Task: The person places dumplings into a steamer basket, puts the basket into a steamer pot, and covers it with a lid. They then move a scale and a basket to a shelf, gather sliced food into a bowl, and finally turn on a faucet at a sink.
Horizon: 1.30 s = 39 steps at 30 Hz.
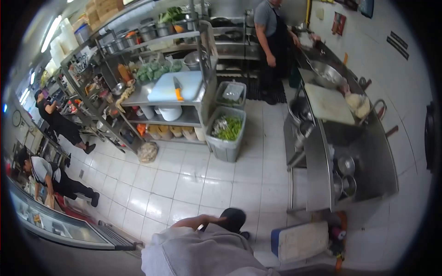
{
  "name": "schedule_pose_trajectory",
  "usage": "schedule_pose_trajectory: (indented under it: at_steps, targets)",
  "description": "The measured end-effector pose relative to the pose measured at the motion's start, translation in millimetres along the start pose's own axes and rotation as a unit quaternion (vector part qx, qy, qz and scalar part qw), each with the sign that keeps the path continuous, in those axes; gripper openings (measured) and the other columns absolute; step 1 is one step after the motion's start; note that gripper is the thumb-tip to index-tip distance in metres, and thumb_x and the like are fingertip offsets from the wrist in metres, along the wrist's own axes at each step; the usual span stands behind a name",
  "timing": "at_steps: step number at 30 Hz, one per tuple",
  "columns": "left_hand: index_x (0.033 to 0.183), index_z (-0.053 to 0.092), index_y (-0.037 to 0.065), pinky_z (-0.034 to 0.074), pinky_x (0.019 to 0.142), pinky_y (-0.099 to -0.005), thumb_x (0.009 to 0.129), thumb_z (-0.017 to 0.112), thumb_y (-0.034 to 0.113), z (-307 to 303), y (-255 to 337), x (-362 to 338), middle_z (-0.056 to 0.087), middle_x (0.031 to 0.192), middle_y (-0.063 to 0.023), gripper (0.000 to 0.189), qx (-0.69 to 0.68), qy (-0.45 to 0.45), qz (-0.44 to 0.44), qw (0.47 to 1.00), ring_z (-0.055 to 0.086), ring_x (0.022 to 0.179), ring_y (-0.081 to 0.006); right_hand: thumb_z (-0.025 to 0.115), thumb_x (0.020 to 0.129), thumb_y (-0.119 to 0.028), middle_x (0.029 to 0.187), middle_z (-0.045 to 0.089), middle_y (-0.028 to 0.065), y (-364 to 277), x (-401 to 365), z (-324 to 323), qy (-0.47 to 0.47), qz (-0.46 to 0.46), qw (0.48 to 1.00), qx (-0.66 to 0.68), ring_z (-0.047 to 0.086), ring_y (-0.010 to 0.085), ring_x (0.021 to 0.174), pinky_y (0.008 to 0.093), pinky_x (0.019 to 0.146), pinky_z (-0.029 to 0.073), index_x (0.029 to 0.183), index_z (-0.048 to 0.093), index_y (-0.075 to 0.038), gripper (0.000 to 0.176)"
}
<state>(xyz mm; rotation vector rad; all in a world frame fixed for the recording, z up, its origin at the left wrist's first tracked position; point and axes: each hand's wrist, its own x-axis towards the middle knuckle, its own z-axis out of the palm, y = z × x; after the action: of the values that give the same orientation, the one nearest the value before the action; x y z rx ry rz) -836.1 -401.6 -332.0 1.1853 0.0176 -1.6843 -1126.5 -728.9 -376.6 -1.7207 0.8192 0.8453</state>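
My grey shirt (207, 253) fills the bottom middle of the head view. From its left side a bare forearm reaches right, and my left hand (220, 221) is at a dark rounded thing (233, 219). Whether the hand grips this thing or only passes beside it, I cannot make out, because its fingers do not show clearly. The dark thing could be clothing or a held object. The tip of a dark shoe (246, 235) shows just below it. My right hand is out of view.
A white-lidded cooler (301, 241) stands on the tiled floor at my right, below a steel sink counter (324, 161). Ahead are a bin of greens (225, 142) and a shelf with a knife (178, 89) on a cutting board. Several co-workers stand farther off; one bends (46, 172) at left.
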Motion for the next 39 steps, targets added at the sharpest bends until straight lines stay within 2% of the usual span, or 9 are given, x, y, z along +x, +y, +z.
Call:
schedule_pose_trajectory:
  at_steps: [5,11,15,17,18,23,29,34,39]
  targets:
    - [0.134,0.044,0.009,0.048,0.088,-0.0422,0.086,0.047,0.051,-51.5,-101.7,-82.4,0.055,0.128,-0.0094,0.064,-0.145,0.07,-0.124,0.979,0.055,0.11,-0.0231,0.056,0.088,-0.028,0.1,0.063,0.0105,-93.6,50.7,-9.9,-0.04,-0.026,0.991,-0.124,0.06,0.02,0.088,0.0308,0.077,0.049,0.114,0.059,-0.001,0.038]
    - [0.128,0.049,0.009,0.051,0.081,-0.0439,0.083,0.054,0.042,-123.7,-191.4,-107.8,0.059,0.121,-0.0083,0.056,-0.098,0.174,-0.093,0.975,0.057,0.107,-0.024,0.059,0.086,-0.025,0.098,0.065,0.0097,-250.0,121.5,22.5,-0.073,-0.089,0.963,-0.243,0.062,0.0206,0.086,0.0298,0.075,0.049,0.112,0.061,0.0,0.036]
    - [0.112,0.062,0.005,0.055,0.07,-0.0377,0.086,0.051,0.052,-141.9,-86.3,-177.4,0.062,0.113,-0.0124,0.055,0.039,0.361,-0.117,0.924,0.062,0.094,-0.0272,0.06,0.084,-0.023,0.097,0.067,0.0091,-352.3,159.9,61.0,-0.081,-0.143,0.948,-0.272,0.063,0.0211,0.084,0.0291,0.074,0.05,0.111,0.062,0.001,0.036]
    - [0.096,0.069,0.005,0.052,0.066,-0.0369,0.085,0.054,0.046,-203.1,-80.8,-166.4,0.069,0.085,-0.0125,0.045,0.27,0.326,-0.089,0.902,0.065,0.079,-0.0258,0.061,0.084,-0.022,0.096,0.067,0.009,-398.7,176.3,78.1,-0.082,-0.155,0.945,-0.276,0.063,0.0212,0.084,0.0289,0.073,0.05,0.11,0.063,0.001,0.036]
    - [0.09,0.071,0.005,0.051,0.068,-0.0365,0.084,0.054,0.039,-209.4,-57.1,-189.8,0.069,0.077,-0.0122,0.038,0.363,0.361,0.058,0.857,0.066,0.075,-0.0248,0.062,0.083,-0.022,0.092,0.067,0.0084,-419.3,186.2,86.1,-0.093,-0.184,0.954,-0.219,0.064,0.0201,0.08,0.029,0.07,0.051,0.11,0.062,0.001,0.036]
    - [0.093,0.068,0.002,0.05,0.074,-0.03,0.09,0.056,0.033,-298.5,83.6,-274.7,0.069,0.08,-0.0084,0.033,0.051,0.51,0.314,0.799,0.065,0.077,-0.0164,0.063,0.083,-0.018,0.084,0.067,0.0089,-551.8,185.8,114.9,-0.117,-0.173,0.974,-0.093,0.063,0.0148,0.071,0.0273,0.061,0.051,0.107,0.061,0.0,0.03]
    - [0.101,0.064,0.001,0.05,0.072,-0.0303,0.09,0.058,0.021,-365.9,260.0,-457.3,0.068,0.085,-0.0122,0.024,0.118,0.672,0.442,0.583,0.065,0.077,-0.0175,0.061,0.087,-0.008,0.081,0.065,0.0056,-772.9,200.4,146.1,-0.076,-0.442,0.893,0.042,0.061,0.0127,0.063,0.0232,0.054,0.048,0.103,0.059,0.001,0.018]
    - [0.104,0.063,0.001,0.051,0.075,-0.0305,0.089,0.06,0.019,-357.6,346.1,-590.5,0.068,0.09,-0.0119,0.024,0.182,0.722,0.451,0.492,0.066,0.082,-0.0195,0.058,0.087,-0.003,0.073,0.062,0.005,-967.2,127.4,206.5,-0.097,-0.529,0.84,0.068,0.06,0.0109,0.064,0.0219,0.057,0.046,0.102,0.059,0.004,0.016]
    - [0.105,0.063,0.001,0.051,0.077,-0.0283,0.088,0.063,0.016,-394.8,383.7,-692.3,0.068,0.095,-0.0085,0.023,0.238,0.728,0.49,0.417,0.065,0.084,-0.0152,0.062,0.084,-0.003,0.068,0.065,0.0072,-1071.9,78.5,269.9,-0.134,-0.633,0.76,-0.06,0.06,0.0109,0.063,0.0237,0.061,0.046,0.079,0.066,0.004,0.009]
